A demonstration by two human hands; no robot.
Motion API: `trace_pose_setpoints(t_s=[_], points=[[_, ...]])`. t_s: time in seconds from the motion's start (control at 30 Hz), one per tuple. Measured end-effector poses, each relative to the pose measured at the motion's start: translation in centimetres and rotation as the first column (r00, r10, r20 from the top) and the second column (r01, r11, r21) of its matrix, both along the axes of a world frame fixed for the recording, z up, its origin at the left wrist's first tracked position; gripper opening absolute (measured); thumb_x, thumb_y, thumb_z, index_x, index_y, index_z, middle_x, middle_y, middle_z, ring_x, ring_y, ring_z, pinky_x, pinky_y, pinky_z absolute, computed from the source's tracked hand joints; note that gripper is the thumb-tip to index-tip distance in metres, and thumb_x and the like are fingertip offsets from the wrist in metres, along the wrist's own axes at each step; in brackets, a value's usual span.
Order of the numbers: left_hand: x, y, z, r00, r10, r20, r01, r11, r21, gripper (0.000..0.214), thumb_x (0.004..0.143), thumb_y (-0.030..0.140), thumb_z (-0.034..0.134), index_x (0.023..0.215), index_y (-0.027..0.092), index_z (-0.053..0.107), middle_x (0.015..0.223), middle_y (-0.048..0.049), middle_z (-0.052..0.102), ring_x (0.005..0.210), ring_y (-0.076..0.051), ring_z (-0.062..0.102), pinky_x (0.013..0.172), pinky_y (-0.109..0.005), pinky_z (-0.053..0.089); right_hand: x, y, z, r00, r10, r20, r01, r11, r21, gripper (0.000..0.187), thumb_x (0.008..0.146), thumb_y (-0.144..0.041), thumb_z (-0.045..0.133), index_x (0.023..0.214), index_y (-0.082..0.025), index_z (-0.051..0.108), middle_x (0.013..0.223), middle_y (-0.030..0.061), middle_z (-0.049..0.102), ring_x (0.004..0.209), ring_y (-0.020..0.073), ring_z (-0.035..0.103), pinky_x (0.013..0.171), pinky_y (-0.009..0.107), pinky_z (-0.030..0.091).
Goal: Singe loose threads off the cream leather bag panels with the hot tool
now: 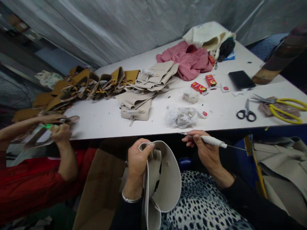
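Note:
My left hand (140, 156) grips the upper edge of a beige leather bag piece (169, 179), thumb on top and fingers behind. The piece curves open over my lap, and its inner side shows. In my right hand (207, 151) is a slim tool with a white-wrapped handle (214, 141), held like a pen. A thin metal rod sticks out from its rear end, and its narrow front tip points left near the table edge, apart from the bag piece. The tip is too small to make out exactly.
On the white table (105, 123) lie beige bag pieces (136, 108), mustard bag pieces (117, 78), plastic-wrapped lumps (184, 117), red boxes (199, 88), black scissors (246, 114) and yellow-handled scissors (285, 105). A co-worker's hands (61, 131) work at left. A cardboard box (100, 185) stands below.

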State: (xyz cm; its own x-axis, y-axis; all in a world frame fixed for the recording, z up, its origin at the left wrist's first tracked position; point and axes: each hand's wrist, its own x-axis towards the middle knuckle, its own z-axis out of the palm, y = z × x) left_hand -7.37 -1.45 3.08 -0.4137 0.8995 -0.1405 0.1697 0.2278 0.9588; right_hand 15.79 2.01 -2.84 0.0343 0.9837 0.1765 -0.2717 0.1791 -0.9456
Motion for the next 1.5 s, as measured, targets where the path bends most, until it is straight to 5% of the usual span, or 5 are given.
trace_pose_setpoints(t_s=[0.3,0.63,0.93,1.17,1.5], points=[[-3.7,-3.6,3.7,0.824,0.562,-0.070,-0.512,0.792,0.332,0.032,0.072,0.038,0.084,0.088,0.017,0.066,0.076,0.0023,0.064,0.063,-0.013,0.057,0.059,-0.024,0.045,0.9,-0.5,1.4,0.997,-0.074,-0.005,0.074,0.997,0.008,0.026,0.105,-0.043,0.059,0.115,-0.023,0.070,0.086,0.0042,0.080,0.063,0.0131,0.068,0.058,0.025,0.051],[-4.6,-10.2,-3.8,0.716,0.434,-0.547,-0.434,0.890,0.138,0.031,0.078,0.046,0.077,0.075,0.017,0.067,0.065,0.0022,0.061,0.061,-0.017,0.054,0.060,-0.027,0.041,0.1,-2.5,-0.3,0.841,0.204,0.501,-0.213,0.976,-0.041,0.027,0.093,-0.047,0.074,0.094,-0.023,0.062,0.083,0.0003,0.071,0.071,0.0154,0.066,0.065,0.026,0.050],[-3.0,-8.9,-3.5,0.723,0.542,-0.429,-0.481,0.840,0.250,0.028,0.074,0.042,0.082,0.073,0.017,0.069,0.066,0.0032,0.063,0.064,-0.016,0.056,0.063,-0.027,0.043,-2.6,-4.8,0.3,0.447,0.197,0.873,-0.398,0.917,-0.004,0.061,0.074,-0.045,0.092,0.107,-0.023,0.046,0.095,0.0035,0.067,0.078,0.0249,0.069,0.065,0.032,0.048],[-3.4,-8.5,-4.2,0.751,0.588,-0.300,-0.540,0.809,0.234,0.028,0.071,0.040,0.084,0.073,0.016,0.068,0.066,0.0021,0.065,0.064,-0.016,0.058,0.062,-0.027,0.045,-2.6,-5.4,0.0,0.360,0.143,0.922,-0.419,0.908,0.023,0.067,0.069,-0.038,0.096,0.111,-0.020,0.046,0.107,0.0082,0.065,0.083,0.0255,0.070,0.067,0.033,0.052],[-3.3,-8.6,-4.2,0.777,0.548,-0.310,-0.505,0.836,0.214,0.028,0.074,0.039,0.081,0.069,0.016,0.066,0.064,0.0023,0.063,0.063,-0.015,0.056,0.062,-0.025,0.044,-2.8,-5.0,-0.9,0.182,0.014,0.983,-0.419,0.905,0.064,0.014,0.092,-0.018,0.065,0.098,-0.021,0.052,0.078,0.0048,0.069,0.067,0.0209,0.068,0.056,0.029,0.037]])
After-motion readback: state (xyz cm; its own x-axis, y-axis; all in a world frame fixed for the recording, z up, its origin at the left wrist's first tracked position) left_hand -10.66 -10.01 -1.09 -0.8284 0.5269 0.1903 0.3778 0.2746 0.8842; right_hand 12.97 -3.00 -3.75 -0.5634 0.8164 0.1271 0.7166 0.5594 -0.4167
